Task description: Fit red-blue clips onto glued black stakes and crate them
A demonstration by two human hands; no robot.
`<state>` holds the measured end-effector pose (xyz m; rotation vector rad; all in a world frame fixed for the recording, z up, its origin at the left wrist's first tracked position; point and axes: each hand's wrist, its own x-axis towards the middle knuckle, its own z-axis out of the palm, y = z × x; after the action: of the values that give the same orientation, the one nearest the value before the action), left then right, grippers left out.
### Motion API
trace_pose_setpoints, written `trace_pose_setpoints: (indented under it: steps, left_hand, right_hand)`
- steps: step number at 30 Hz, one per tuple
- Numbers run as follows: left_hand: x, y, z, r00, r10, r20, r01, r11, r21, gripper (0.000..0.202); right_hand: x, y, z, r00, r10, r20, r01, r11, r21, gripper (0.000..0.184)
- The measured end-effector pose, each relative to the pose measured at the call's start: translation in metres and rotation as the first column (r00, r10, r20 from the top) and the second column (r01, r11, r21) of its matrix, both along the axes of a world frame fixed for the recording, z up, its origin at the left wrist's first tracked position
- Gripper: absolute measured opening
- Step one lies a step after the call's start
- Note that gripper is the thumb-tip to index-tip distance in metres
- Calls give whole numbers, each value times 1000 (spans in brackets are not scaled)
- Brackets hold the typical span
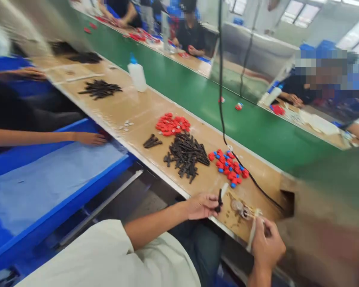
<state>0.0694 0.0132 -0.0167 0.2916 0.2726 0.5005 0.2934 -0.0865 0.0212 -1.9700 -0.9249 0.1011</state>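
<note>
I see the left hand [202, 206] pinching a black part [219, 201] at lower centre; lower right, the right hand [268, 241] pinches seemingly a pale strip [251, 234]; snagging could tip the container [242, 209].

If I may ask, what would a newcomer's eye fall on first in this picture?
Probably the bright red pieces and the red-and-blue pieces on the brown worktop, with a dark heap of black parts between them. Next would come the broad green strip behind, and the left hand at the near edge, holding a black part.
</note>
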Motion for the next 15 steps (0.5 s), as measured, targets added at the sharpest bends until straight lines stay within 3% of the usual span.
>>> trace_pose_setpoints:
  steps: [1,4,10,15]
  left_hand:
    - [0,-1,5,1000,3,-17,-3,1000,-4,30]
    - [4,-5,13,998,-3,-62,4,1000,10,28]
    - [20,-9,22,990,33,-137,-26,998,57,36]
    - [27,-10,33,979,39,-199,-19,994,103,46]
  right_hand:
    - [-3,0,0,994,-24,-110,32,997,70,59]
    - [-8,4,-3,974,-51,-223,82,988,131,59]
    - [-8,1,-15,930,-13,-368,104,968,229,56]
    - [-8,-2,-18,916,-14,-400,113,968,225,55]
